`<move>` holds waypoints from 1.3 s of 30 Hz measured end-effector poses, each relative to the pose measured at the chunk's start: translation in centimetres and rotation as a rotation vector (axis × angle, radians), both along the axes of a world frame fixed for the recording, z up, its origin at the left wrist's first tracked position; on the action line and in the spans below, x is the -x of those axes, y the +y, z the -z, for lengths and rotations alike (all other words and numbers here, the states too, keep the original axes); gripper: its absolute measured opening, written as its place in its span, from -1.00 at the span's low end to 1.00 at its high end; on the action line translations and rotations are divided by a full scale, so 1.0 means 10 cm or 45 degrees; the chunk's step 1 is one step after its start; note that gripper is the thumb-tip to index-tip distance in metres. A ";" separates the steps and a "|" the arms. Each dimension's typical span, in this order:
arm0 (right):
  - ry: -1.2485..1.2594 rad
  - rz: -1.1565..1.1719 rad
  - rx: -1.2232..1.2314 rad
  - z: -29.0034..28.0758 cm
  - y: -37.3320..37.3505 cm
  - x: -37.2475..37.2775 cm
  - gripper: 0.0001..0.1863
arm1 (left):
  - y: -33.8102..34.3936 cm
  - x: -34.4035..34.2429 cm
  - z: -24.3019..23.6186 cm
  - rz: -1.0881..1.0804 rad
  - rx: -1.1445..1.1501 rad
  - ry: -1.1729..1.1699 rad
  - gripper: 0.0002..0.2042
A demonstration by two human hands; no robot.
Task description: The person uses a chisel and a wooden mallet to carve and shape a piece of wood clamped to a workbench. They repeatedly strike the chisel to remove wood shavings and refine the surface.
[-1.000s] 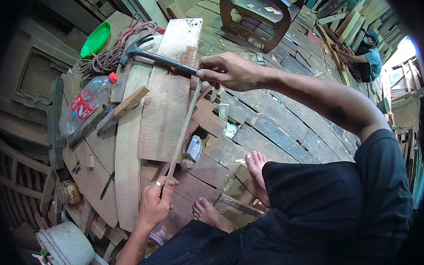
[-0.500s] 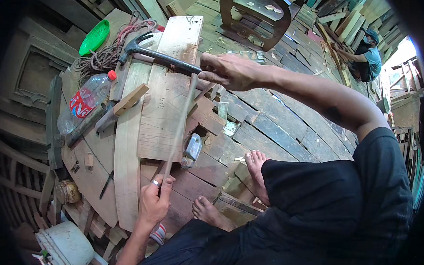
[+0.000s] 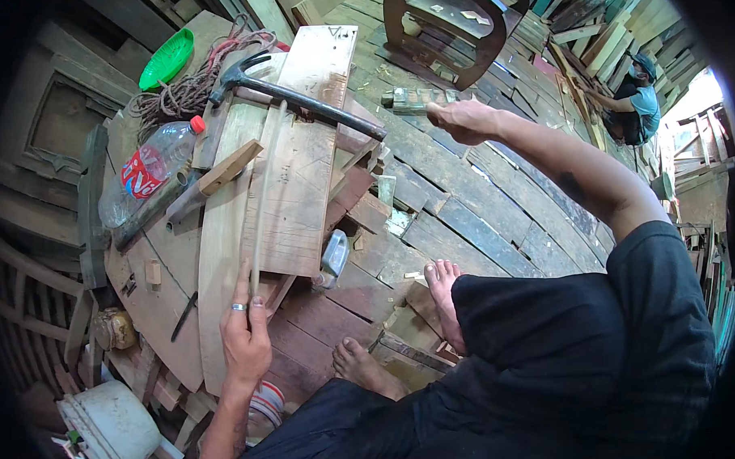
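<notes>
Over my feed I get white glare from the opening (image 3: pixel 704 95) at right, dim shadow along the left. The wide board (image 3: pixel 299 183) washes out at its far end, the thin stick (image 3: pixel 267 192) blurs, black rounds the corners.

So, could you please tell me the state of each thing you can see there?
Stick: held near its lower end by the left hand
Hammer: unheld, lying across the boards
Right hand: apart from the hammer, nothing seen in it
Bottle: capped, lying on its side
Rope: in a loose heap
White bucket: inside not visible
</notes>
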State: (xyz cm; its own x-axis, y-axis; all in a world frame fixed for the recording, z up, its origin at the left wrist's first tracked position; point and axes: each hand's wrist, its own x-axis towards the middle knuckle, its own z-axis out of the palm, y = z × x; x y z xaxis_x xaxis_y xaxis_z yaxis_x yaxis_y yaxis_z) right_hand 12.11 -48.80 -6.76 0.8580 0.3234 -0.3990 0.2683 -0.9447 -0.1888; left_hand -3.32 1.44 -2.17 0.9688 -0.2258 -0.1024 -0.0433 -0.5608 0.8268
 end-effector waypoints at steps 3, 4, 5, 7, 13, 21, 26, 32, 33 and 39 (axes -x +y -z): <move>0.060 0.005 -0.001 0.06 0.01 0.07 -0.79 | 0.01 0.06 0.01 0.118 -0.086 0.057 -0.50; 0.086 -0.027 -0.037 0.07 0.02 0.08 -0.78 | -0.01 0.09 0.00 0.166 -0.141 0.157 -0.48; 0.069 -0.060 -0.092 0.10 0.05 0.08 -0.73 | -0.04 0.12 0.04 0.167 -0.084 0.143 -0.47; 0.100 -0.048 -0.081 0.11 0.05 0.09 -0.72 | -0.05 0.13 -0.01 0.164 -0.123 0.189 -0.48; 0.136 -0.084 -0.117 0.05 0.19 0.05 -0.71 | -0.07 0.14 -0.03 0.172 -0.136 0.157 -0.52; 0.172 -0.124 -0.024 0.03 0.30 0.07 -0.79 | -0.08 0.14 -0.09 0.138 -0.148 0.239 -0.53; 0.101 -0.143 0.013 0.09 0.25 0.09 -0.83 | -0.11 0.13 -0.13 0.087 -0.130 0.329 -0.54; 0.112 -0.094 -0.031 0.11 0.26 0.07 -0.79 | -0.07 0.15 -0.05 0.122 -0.069 0.202 -0.54; 0.139 -0.065 -0.010 0.10 0.27 0.07 -0.76 | -0.06 0.16 -0.05 0.121 -0.070 0.200 -0.54; 0.189 -0.142 0.001 0.15 0.22 0.10 -0.67 | -0.12 0.13 -0.13 0.069 -0.075 0.402 -0.55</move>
